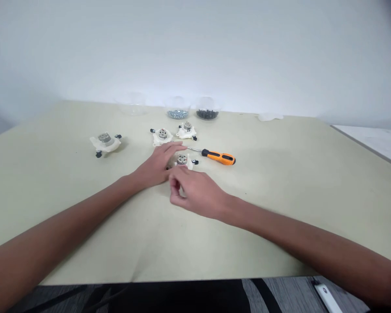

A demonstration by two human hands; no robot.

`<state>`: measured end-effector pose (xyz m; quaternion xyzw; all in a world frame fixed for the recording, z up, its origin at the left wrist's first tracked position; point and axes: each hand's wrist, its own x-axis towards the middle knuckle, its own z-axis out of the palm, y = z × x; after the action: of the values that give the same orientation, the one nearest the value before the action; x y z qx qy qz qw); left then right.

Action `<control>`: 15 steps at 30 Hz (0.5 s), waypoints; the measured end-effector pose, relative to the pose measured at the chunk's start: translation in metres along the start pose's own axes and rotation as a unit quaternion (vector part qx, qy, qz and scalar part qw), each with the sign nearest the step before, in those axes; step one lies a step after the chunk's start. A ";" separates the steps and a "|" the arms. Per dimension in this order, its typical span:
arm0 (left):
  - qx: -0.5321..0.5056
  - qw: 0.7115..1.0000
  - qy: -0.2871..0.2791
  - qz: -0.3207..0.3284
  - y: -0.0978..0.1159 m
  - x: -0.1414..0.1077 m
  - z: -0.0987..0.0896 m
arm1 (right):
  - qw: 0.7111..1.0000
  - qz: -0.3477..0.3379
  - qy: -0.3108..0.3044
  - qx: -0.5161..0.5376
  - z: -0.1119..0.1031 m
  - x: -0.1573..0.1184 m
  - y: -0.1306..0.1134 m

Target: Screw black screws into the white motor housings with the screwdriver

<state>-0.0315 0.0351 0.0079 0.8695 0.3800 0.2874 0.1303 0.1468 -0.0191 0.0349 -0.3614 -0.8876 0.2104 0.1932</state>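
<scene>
Motor mount point(182, 161) of white plastic lies just beyond the hands; left hand point(155, 166) spread over its edge, right hand point(192, 192) curled, its pinch unclear. Careless push could slide it against the orange screwdriver point(219, 157) nearby.

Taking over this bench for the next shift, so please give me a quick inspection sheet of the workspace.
Surface: beige table, things spread across its far half.
Job's things: four white motor units; orange screwdriver lying beside the closest unit.
Clutter: bowl of silver screws, bowl of black parts, clear bowl, white scrap.
Hands: left hand flat over the closest unit; right hand curled near it, hold unclear.
Cables: nothing seen.
Surroundings: white wall.
</scene>
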 end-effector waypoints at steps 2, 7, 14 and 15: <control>0.026 0.997 0.054 0.046 0.006 -0.003 0.000 | 0.990 0.059 0.054 0.120 -0.006 -0.009 0.009; 0.063 0.978 0.113 0.167 0.022 -0.007 0.003 | 0.927 0.169 0.139 0.306 -0.013 -0.016 0.022; 0.074 0.955 0.158 0.239 0.026 -0.009 0.010 | 0.877 0.168 0.087 0.442 -0.009 -0.015 0.022; 0.073 0.953 0.166 0.245 0.025 -0.009 0.010 | 0.874 0.171 0.091 0.447 -0.009 -0.015 0.022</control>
<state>-0.0154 0.0118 0.0073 0.8832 0.1917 0.4218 -0.0726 0.1734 -0.0131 0.0282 -0.4000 -0.6021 0.5803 0.3752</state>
